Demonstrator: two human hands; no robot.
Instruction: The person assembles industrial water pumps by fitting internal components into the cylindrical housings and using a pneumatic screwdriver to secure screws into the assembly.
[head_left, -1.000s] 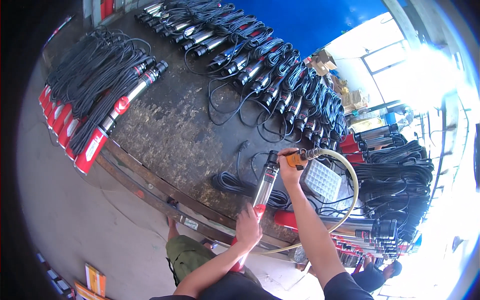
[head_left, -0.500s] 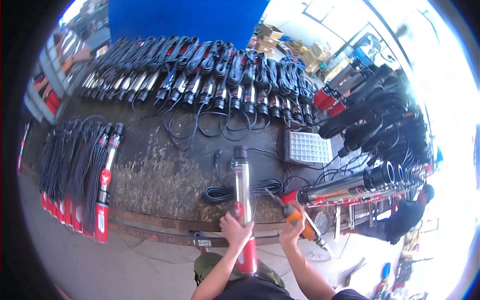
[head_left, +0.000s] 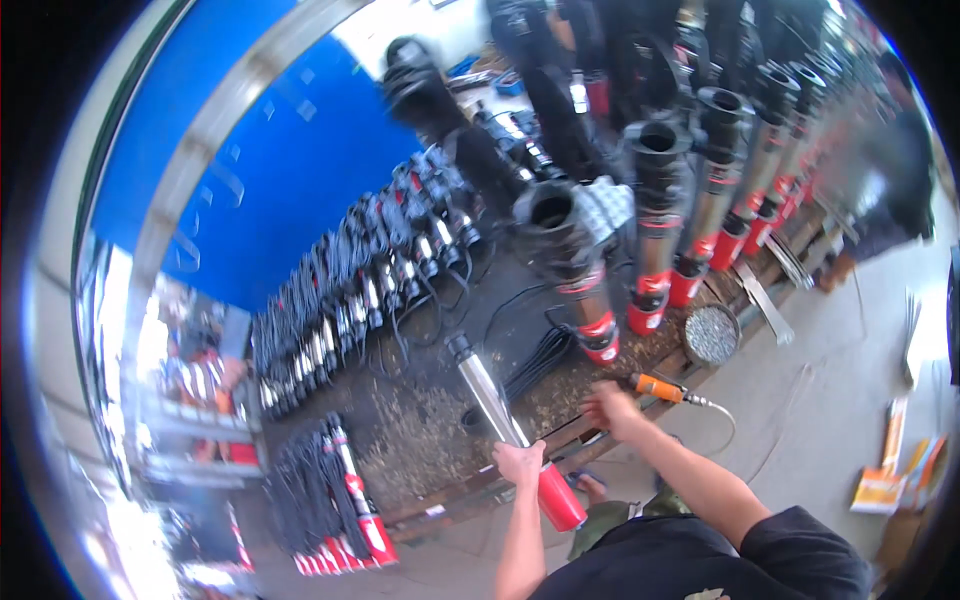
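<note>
Stainless steel and red plastic make up the long cylindrical pump [head_left: 505, 425] at lower centre of the frame. The left hand [head_left: 520, 464] is clamped around it where steel meets the red end cap, holding it slanted over the dark desk [head_left: 420, 440]. The right hand [head_left: 612, 408], just right of centre, looks half closed beside the orange-handled tool [head_left: 660, 387] with its hose; whether it touches the tool I cannot tell. Judging by the rows of black-cabled pumps [head_left: 340, 310] already laid out at left, much is finished, with this unit in hand.
</note>
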